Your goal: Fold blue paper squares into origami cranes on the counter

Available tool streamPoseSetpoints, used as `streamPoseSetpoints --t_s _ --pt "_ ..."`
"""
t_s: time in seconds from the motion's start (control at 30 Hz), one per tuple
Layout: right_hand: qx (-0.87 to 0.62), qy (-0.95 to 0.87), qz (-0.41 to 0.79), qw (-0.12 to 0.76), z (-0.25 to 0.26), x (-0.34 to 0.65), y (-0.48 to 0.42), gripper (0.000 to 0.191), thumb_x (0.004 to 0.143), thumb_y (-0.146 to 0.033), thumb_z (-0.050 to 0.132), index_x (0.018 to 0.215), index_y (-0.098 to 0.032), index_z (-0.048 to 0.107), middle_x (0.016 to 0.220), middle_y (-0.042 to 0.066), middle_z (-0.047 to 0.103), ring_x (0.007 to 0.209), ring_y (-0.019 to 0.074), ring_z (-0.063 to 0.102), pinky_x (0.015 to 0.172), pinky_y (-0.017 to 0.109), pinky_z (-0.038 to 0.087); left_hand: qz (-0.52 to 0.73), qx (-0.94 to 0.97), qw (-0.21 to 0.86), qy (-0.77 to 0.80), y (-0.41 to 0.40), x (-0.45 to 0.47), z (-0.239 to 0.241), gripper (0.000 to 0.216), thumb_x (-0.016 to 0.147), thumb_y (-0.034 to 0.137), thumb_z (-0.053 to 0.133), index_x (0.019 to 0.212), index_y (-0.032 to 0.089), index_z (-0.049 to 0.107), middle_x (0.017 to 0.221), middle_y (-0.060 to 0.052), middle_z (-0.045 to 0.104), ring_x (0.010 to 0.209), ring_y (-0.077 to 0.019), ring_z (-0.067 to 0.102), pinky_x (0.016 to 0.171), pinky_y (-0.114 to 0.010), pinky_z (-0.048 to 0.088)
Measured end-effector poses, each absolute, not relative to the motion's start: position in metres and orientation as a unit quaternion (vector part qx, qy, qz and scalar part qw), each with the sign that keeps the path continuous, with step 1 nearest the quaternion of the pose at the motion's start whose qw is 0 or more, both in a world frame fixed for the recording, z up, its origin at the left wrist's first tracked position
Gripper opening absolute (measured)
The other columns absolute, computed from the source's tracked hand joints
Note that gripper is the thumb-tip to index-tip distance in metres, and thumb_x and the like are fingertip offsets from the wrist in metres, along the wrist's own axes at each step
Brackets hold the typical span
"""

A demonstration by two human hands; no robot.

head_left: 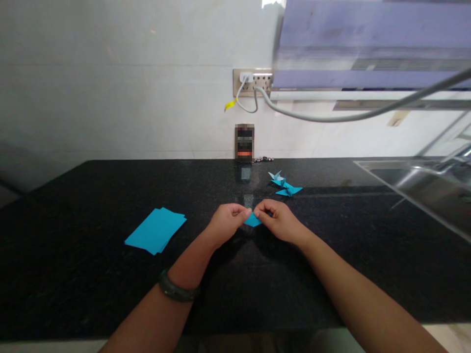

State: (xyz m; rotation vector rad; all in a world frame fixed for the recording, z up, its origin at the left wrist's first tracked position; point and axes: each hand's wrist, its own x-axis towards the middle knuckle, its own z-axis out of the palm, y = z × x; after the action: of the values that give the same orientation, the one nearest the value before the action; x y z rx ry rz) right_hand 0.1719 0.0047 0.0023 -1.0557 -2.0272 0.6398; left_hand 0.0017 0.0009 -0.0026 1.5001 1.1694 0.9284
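Note:
A small folded piece of blue paper [252, 220] is held between my two hands, just over the black countertop. On its left side my left hand [228, 221] pinches it between thumb and fingers. My right hand [278, 219] pinches its right side the same way. Part of the paper is hidden behind the fingertips. Beyond my right hand lie several folded paper cranes [289, 190] in shades of blue, close together. To the left of my left hand rests a stack of blue paper sheets [156, 230], its edges slightly uneven.
A phone [245, 143], its screen blurred, leans against the white wall, with a beaded strap [264, 159] beside it. Above, a grey cable [331, 118] runs from the wall socket [262, 82] to the right. A metal sink [423, 184] is set into the black countertop [91, 294] at right.

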Motion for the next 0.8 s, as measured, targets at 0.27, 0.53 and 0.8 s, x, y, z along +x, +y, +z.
streamPoseSetpoints --t_s 0.27,0.53,0.8 --pt "-0.423 -0.768 0.294 0.381 0.002 0.169 0.004 0.015 0.078 -0.026 0.051 0.070 -0.015 0.059 0.062 0.000 0.057 0.059 0.0108 0.051 0.056 0.022 0.040 0.410 0.662 0.407 0.478 0.000 0.002 -0.001 0.015 0.069 0.029 0.058 0.065 0.014 0.060 0.063 -0.001 0.059 0.061 -0.0125 0.052 0.058 -0.023 0.040" --pt "-0.436 -0.759 0.313 0.369 0.001 0.169 0.006 0.014 0.076 -0.023 0.053 0.067 -0.015 0.061 0.061 0.001 0.059 0.059 0.0118 0.053 0.057 0.024 0.041 0.383 0.637 0.478 0.468 -0.001 0.003 0.000 0.017 0.067 0.030 0.062 0.065 0.014 0.060 0.058 0.001 0.057 0.054 -0.0100 0.050 0.053 -0.022 0.039" --pt "-0.391 -0.742 0.262 0.477 -0.004 0.174 0.010 0.025 0.073 -0.028 0.062 0.097 -0.020 0.058 0.099 0.007 0.054 0.085 0.0173 0.054 0.066 0.029 0.047 0.460 0.406 0.612 0.499 0.001 0.003 0.005 0.017 0.071 0.024 0.060 0.083 0.012 0.058 0.059 0.002 0.057 0.042 -0.0048 0.049 0.042 -0.017 0.038"
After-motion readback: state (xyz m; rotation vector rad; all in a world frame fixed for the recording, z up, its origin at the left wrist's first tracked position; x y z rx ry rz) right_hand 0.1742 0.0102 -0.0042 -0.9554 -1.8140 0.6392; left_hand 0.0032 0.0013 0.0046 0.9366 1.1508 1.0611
